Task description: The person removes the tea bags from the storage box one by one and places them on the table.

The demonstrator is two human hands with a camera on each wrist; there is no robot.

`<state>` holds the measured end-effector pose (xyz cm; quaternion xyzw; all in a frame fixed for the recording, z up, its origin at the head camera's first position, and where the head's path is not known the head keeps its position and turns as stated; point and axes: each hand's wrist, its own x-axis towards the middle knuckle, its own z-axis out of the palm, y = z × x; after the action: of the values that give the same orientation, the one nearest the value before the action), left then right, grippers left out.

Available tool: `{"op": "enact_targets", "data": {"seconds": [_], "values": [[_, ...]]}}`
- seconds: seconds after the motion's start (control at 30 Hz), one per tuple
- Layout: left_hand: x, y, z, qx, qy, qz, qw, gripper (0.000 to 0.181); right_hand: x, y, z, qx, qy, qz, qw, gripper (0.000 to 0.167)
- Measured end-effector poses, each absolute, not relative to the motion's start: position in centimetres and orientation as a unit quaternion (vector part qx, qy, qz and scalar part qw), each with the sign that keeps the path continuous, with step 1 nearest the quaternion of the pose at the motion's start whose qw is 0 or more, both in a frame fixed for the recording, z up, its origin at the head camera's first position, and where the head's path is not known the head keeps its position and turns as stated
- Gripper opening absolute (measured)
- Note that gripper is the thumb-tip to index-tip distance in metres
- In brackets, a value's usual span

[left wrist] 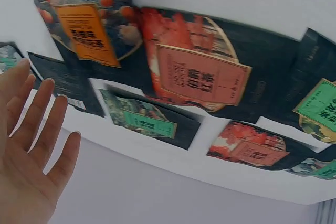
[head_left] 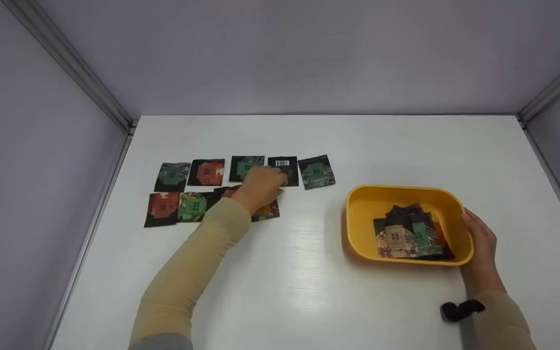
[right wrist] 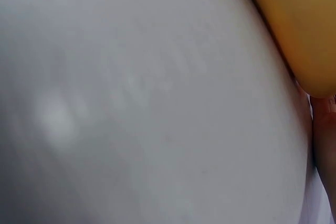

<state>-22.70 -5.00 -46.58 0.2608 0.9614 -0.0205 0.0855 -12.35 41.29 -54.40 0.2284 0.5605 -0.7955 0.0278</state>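
My left hand [head_left: 262,184] is over the right part of two rows of flat tea sachets, its fingertips by a face-down sachet [head_left: 289,177] with a barcode. In the left wrist view its fingers look loosely extended, holding nothing. Below it lie an orange-labelled sachet [left wrist: 86,30] and a red-labelled sachet [left wrist: 205,77], partly hidden in the head view. A green-labelled sachet [head_left: 317,172] sits at the right end of the back row. At the right, my right hand [head_left: 481,243] holds the side of a yellow plastic bin [head_left: 365,218]; most fingers are hidden. Several sachets [head_left: 396,238] are piled inside.
More sachets lie to the left, among them a red-labelled one [head_left: 163,209] in the front row and a green-labelled one [head_left: 172,176] behind. Pale walls enclose the white table [head_left: 289,291] at the back and sides. A black strap [head_left: 462,309] is at the right wrist.
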Motion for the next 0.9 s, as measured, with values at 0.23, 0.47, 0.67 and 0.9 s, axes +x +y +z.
{"op": "enact_targets", "data": {"seconds": [0.23, 0.47, 0.67, 0.9], "values": [[-22.2, -2.2, -45.5, 0.289, 0.956, -0.01, 0.045, 0.017, -12.3, 41.3, -54.3, 0.228, 0.564, -0.793, 0.042, 0.054], [-22.0, 2.5, -44.0, 0.341, 0.939, -0.021, 0.047, 0.02, -12.3, 41.5, -54.2, 0.235, 0.56, -0.793, 0.054, 0.055], [-21.6, 7.2, -42.5, 0.401, 0.916, -0.029, 0.018, 0.022, -12.3, 41.4, -54.4, 0.232, 0.549, -0.802, 0.042, 0.053], [-20.2, 12.3, -42.1, 0.46, 0.887, -0.039, 0.006, 0.023, -12.2, 41.3, -54.5, 0.2, 0.512, -0.835, 0.021, 0.044]]}}
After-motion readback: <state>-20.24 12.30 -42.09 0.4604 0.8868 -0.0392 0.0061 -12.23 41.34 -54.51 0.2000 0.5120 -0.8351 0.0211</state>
